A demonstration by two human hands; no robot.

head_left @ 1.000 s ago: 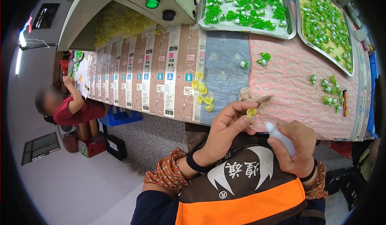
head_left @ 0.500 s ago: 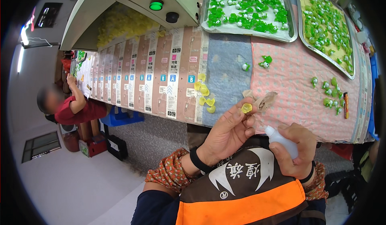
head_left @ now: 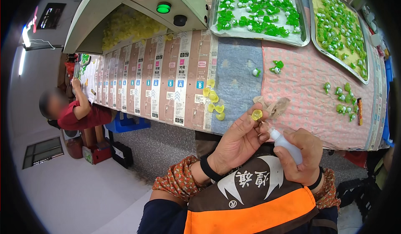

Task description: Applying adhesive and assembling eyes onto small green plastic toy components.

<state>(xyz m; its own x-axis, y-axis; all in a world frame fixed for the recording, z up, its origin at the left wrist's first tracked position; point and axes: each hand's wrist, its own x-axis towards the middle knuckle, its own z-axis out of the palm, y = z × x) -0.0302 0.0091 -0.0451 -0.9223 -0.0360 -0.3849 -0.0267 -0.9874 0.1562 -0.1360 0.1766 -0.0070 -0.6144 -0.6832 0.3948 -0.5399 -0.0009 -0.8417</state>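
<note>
Both forearms rise from the lower edge in patterned orange-brown sleeves, meeting close in front of the chest. The left hand (head_left: 240,140), a dark band at its wrist, is turned palm-inward with fingers curled upward, thumb and fingertips pinched together at the top. The right hand (head_left: 300,156), also banded at the wrist, sits just beside and slightly lower, its fingers wrapped in a closed fist-like grip, knuckles facing up and thumb pressed along the side. The two hands are near touching at the fingertips, the right angled up and left toward the left hand's pinch
</note>
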